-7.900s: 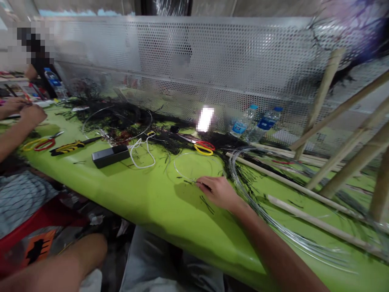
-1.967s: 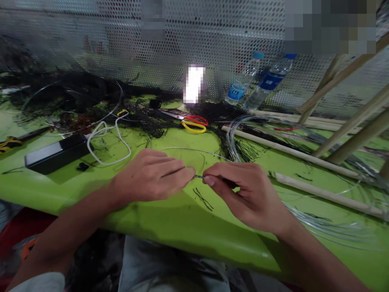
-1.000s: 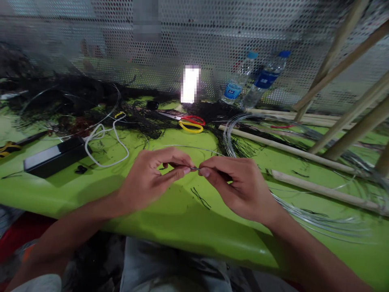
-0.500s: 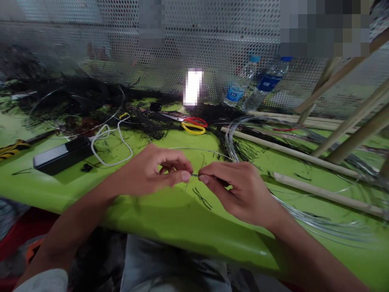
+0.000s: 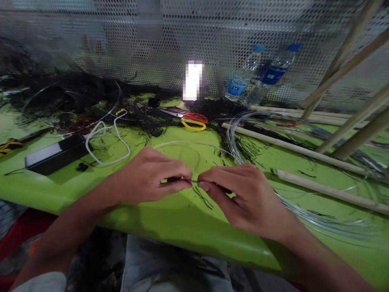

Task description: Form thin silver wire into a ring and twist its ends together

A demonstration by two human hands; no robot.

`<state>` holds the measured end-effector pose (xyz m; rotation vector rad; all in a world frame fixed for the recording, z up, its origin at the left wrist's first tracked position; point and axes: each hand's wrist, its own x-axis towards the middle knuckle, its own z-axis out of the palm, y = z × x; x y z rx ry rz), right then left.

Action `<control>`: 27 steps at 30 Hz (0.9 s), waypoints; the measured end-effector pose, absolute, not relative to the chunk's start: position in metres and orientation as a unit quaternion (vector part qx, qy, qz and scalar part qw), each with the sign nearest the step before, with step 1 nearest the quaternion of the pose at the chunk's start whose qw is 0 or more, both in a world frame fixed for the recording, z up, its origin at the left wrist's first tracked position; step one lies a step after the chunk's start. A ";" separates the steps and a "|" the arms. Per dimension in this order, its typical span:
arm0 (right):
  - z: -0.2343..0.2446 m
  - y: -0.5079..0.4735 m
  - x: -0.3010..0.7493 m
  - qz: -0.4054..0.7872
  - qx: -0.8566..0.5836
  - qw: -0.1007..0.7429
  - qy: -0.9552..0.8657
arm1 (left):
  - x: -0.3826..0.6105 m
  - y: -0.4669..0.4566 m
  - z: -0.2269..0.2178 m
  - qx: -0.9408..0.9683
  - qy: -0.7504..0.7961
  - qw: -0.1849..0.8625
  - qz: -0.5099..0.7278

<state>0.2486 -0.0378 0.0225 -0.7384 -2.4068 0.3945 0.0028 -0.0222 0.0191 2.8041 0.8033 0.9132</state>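
A thin silver wire hoop [image 5: 185, 144] lies over the green table [image 5: 170, 219], its ends meeting between my fingertips. My left hand [image 5: 152, 176] pinches the wire joint from the left, fingers closed. My right hand [image 5: 246, 194] pinches the same joint from the right, thumb and forefinger pressed together. The two hands almost touch just above the table's near edge. A few short black strands [image 5: 203, 198] lie right under the hands.
Red and yellow scissors [image 5: 193, 120] lie behind the hoop. A coil of silver wire [image 5: 243, 138] and wooden sticks [image 5: 304, 152] spread to the right. A black box [image 5: 56, 154] with a white cable [image 5: 105, 136] sits at left. Two water bottles [image 5: 261, 75] stand against the perforated metal screen [image 5: 127, 48].
Both hands stay pinched on the wire joint, with the left fingers shifting slightly round it. The view has tilted a little; long before, only the right hand touched the hoop.
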 end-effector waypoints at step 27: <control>0.013 -0.029 0.248 0.130 -0.293 0.298 -0.899 | 0.009 -0.022 0.023 0.763 0.357 0.465 0.272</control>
